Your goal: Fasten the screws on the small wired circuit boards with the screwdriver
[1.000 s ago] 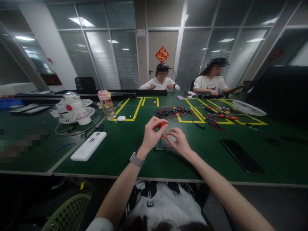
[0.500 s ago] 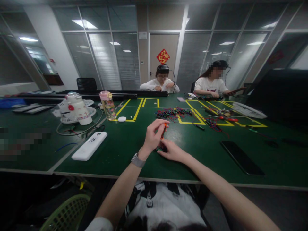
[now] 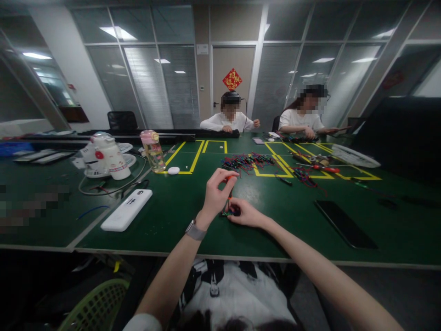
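Left hand (image 3: 217, 195): pinching slim orange-handled screwdriver (image 3: 230, 186), near upright | Right hand (image 3: 247, 213): lowered since a second ago, apparently pinching small green circuit board (image 3: 225, 214) | Judged: board steadied beneath screwdriver

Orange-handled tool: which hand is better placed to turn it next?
Probably the left hand: it grips the orange-handled tool near its top, while the right hand is lower, at the small green board.

The right grip (image 3: 246, 214) partly hides the small circuit board (image 3: 225, 213).

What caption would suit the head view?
Left hand gripping an orange-handled tool over a small circuit board, right hand at the board's edge.
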A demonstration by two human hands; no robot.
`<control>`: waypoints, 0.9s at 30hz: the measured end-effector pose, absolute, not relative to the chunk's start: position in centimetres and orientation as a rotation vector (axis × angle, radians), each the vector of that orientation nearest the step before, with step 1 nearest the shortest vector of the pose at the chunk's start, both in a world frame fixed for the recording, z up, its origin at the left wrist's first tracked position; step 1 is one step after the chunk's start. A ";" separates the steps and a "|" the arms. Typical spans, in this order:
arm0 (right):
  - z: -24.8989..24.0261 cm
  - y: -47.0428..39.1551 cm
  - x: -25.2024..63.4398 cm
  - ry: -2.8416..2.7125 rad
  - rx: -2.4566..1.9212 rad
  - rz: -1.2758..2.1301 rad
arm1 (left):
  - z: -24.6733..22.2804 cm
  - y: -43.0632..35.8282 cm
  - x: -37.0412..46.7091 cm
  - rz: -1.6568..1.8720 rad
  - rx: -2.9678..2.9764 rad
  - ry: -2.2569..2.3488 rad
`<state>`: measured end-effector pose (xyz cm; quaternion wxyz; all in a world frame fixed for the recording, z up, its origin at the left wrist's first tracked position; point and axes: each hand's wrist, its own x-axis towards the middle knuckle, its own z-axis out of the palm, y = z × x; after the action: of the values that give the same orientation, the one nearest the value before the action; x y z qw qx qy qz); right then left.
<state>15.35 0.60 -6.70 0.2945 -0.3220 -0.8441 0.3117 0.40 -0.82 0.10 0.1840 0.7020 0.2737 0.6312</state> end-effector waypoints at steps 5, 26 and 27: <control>-6.7 0.7 15.3 -2.239 -0.875 0.853 | 0.0 -1.2 0.9 1.693 1.903 0.693; -6.6 0.8 15.3 -2.254 -0.843 0.873 | 0.3 -1.1 0.2 1.847 2.124 0.883; -6.6 0.8 15.3 -2.256 -0.845 0.877 | 0.2 -1.1 0.2 1.873 2.120 0.899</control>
<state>15.31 0.79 -6.55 0.2851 -0.3161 -0.8434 0.3279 0.16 -1.09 0.25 0.0866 0.7115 0.3018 0.6286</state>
